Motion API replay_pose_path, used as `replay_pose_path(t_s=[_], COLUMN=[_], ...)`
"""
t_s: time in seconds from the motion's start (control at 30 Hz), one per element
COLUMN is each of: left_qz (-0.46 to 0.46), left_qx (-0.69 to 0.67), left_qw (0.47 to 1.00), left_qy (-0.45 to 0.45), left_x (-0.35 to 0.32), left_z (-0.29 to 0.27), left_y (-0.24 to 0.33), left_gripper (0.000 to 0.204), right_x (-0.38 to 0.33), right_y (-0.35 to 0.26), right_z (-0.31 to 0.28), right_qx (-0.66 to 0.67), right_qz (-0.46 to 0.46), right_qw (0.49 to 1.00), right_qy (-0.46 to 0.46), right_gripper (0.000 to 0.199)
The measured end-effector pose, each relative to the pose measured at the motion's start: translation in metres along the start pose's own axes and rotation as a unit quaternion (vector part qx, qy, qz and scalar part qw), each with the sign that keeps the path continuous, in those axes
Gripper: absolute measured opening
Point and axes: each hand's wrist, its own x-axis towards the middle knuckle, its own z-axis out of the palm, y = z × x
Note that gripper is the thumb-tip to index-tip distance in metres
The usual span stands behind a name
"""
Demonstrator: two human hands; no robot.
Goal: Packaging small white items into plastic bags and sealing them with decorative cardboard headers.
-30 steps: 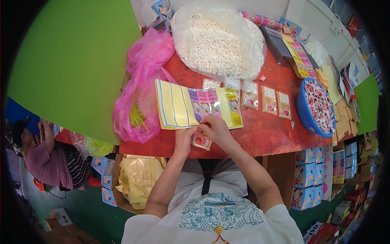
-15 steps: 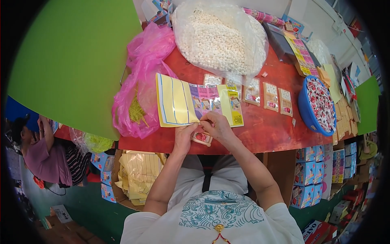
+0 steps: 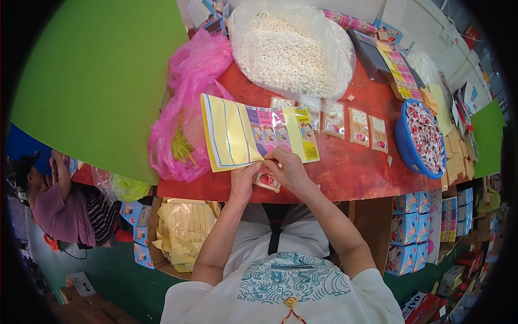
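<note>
A yellow sticker sheet [image 3: 229, 129] with purple, pink and yellow labels spans the space above the red table's front edge. My left hand [image 3: 244, 181] pinches its lower edge between thumb and fingers. Right beside it, my right hand [image 3: 287, 170] is closed on the same edge, at the foot of the purple and pink labels. Below my fingers a small clear box [image 3: 267, 182] with red printing lies on the table, partly covered by my hands. Behind the sheet stands a row of similar clear boxes [image 3: 334, 120] with pale pieces inside.
A big clear bag of white pieces [image 3: 294, 51] fills the back of the red table [image 3: 345, 175]. Left of the sheet lies a pink plastic bag [image 3: 189, 108]; at right stands a blue basin [image 3: 404, 146] of small wrapped packets. A carton of yellow backing sheets [image 3: 186, 229] sits below; another person [image 3: 65, 210] is at far left.
The sheet has tilted and shifted slightly to the left, with its left end lower. Both hands keep their pinch at the lower edge, almost in place.
</note>
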Motion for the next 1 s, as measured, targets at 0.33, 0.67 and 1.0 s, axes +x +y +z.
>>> replay_pose_path(t_s=[0.33,0.67,1.0], left_qz=[0.003,0.008,-0.014], left_qx=[-0.033,-0.198,-0.215], left_qw=[0.999,0.979,0.976], left_qy=[0.004,-0.036,-0.015], left_x=[-0.001,0.004,0.002], left_z=[-0.008,-0.023,-0.008], left_y=[-0.011,-0.015,-0.007], left_gripper=[0.019,0.017,0.020], right_x=[-0.004,-0.016,-0.019], right_y=[0.005,-0.007,-0.015], right_z=[0.004,0.009,0.009], right_qx=[0.010,-0.011,-0.169], right_qz=[-0.004,-0.046,-0.174], right_qw=[1.000,0.999,0.969], right_qy=[0.019,0.026,0.033], right_gripper=[0.004,0.011,0.032])
